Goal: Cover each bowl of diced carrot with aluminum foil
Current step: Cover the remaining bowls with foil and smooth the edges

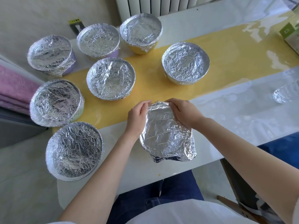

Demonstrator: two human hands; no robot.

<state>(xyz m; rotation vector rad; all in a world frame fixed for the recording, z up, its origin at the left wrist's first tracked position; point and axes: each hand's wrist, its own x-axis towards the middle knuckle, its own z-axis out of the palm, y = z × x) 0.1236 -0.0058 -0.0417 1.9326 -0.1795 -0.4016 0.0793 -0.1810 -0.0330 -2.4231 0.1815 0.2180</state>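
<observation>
A bowl draped in a sheet of aluminum foil [166, 133] sits near the table's front edge; the bowl itself and any carrot inside are hidden. My left hand [137, 115] curls over the foil at the bowl's far left rim. My right hand [182, 112] grips the foil at the far right rim. The near edge of the foil hangs loose and crumpled. Several other bowls stand foil-covered on the left and back, such as one at the front left [74, 151] and one in the middle [110, 78].
A yellow runner [226, 50] crosses the white glossy table [242, 120]. A clear glass [282, 94] stands at the right, a green box [291, 33] at the far right. Folded pink towels [14, 88] lie at the left. A radiator stands behind.
</observation>
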